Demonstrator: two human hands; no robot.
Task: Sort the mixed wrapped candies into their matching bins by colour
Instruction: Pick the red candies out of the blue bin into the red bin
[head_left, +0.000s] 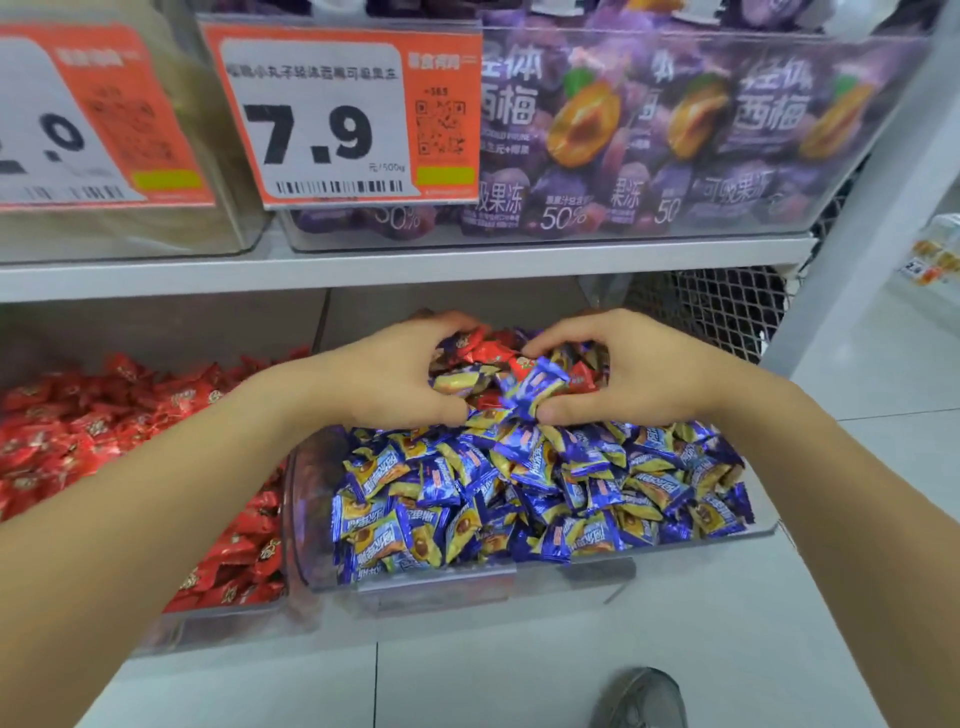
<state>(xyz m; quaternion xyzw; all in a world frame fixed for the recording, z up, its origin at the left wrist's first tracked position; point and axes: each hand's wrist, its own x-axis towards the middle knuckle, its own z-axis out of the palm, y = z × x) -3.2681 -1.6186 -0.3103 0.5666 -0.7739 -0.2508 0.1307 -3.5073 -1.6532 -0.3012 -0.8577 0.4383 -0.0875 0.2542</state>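
Blue-candy bin (524, 584) with red strays (485, 353), red-candy bin (218, 616)

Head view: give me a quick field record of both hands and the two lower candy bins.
left hand: curled into mixed candies at the back of the blue bin
right hand: pinches a blue candy
blue bin: blue and yellow candies, with red candies mixed in at the back
red bin: left of the blue bin, red candies only

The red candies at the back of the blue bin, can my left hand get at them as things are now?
Probably yes. The left hand already curls right beside the red candies, which lie on top of the blue candies uncovered; the right hand sits beside them, not over them.
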